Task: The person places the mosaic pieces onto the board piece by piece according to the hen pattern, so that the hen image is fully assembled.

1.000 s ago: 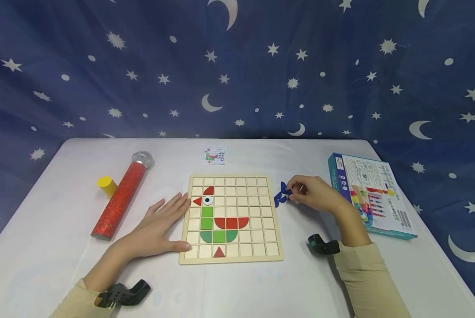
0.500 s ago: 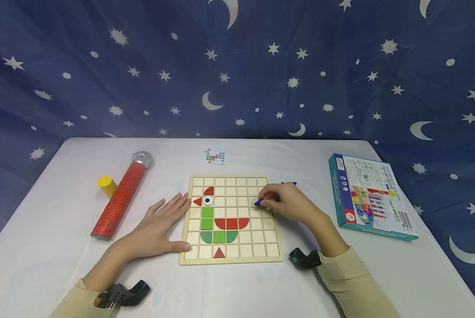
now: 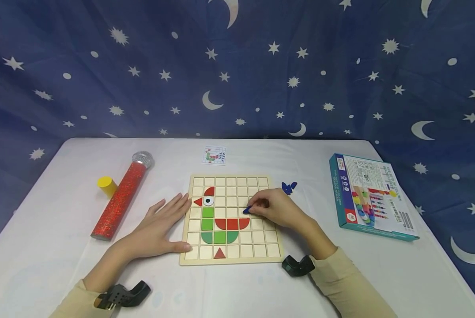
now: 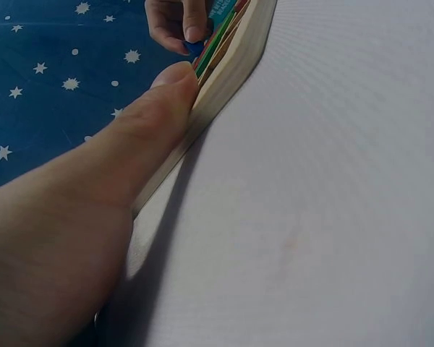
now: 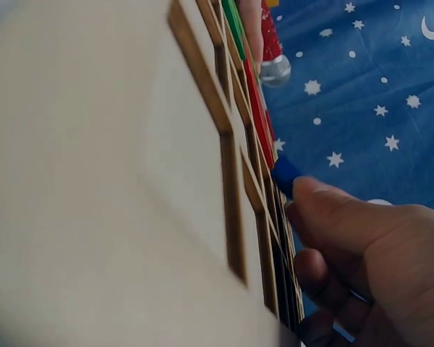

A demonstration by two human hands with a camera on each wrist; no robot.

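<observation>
A wooden grid board (image 3: 231,260) lies on the white table, with red, green and teal pieces and a round eye piece (image 3: 208,201) set in its squares. My right hand (image 3: 279,207) pinches a small blue piece (image 3: 246,210) between thumb and fingertips, over the board right of its middle, just above the red row (image 3: 231,224). In the right wrist view the same blue piece (image 5: 286,176) shows at the thumb tip. My left hand (image 3: 158,229) lies with straight fingers along the board's left edge, thumb on the lower left corner. Several more blue pieces (image 3: 288,188) lie right of the board.
Behind the board lies a small picture card (image 3: 214,155) with a bird pattern on a grid. A red glittery microphone-shaped tube (image 3: 120,198) and a yellow cylinder (image 3: 107,186) are at the left. A printed box (image 3: 374,196) lies at the right.
My right hand has moved left from the blue pieces beside the board to over the grid, carrying one blue piece. The left hand has stayed put.
</observation>
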